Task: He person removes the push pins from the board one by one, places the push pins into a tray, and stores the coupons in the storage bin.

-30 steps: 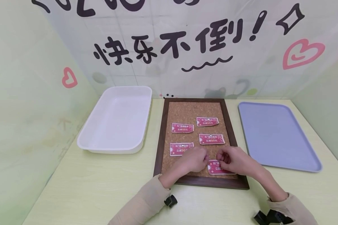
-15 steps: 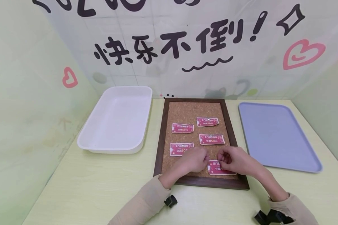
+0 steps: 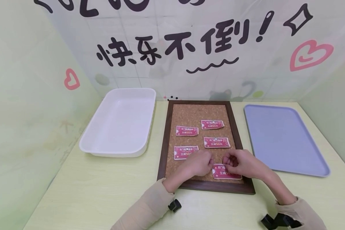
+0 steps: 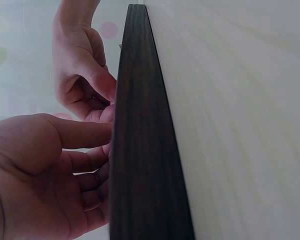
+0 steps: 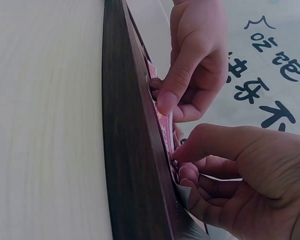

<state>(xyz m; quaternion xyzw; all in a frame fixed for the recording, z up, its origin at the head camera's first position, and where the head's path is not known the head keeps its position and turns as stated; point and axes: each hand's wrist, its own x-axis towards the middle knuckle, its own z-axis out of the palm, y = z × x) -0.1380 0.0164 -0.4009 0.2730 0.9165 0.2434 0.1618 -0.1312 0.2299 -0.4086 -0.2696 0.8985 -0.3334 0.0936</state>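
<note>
A white basin and a lavender tray (image 3: 284, 140) lie well apart.

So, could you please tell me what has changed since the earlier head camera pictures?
Very little: the right hand has shifted slightly, uncovering more print on the nearest pink rectangular paper coupon. No grip was visibly taken or released. The left hand, the brown-framed cork board, the white plastic tub and the lavender-blue rectangular tray stayed as they were.

Cork board (image 3: 189, 113) rough; frame (image 3: 215, 186) matt wood-grain; coupons (image 3: 187, 131) paper; white tub (image 3: 126, 116) smooth plastic.
</note>
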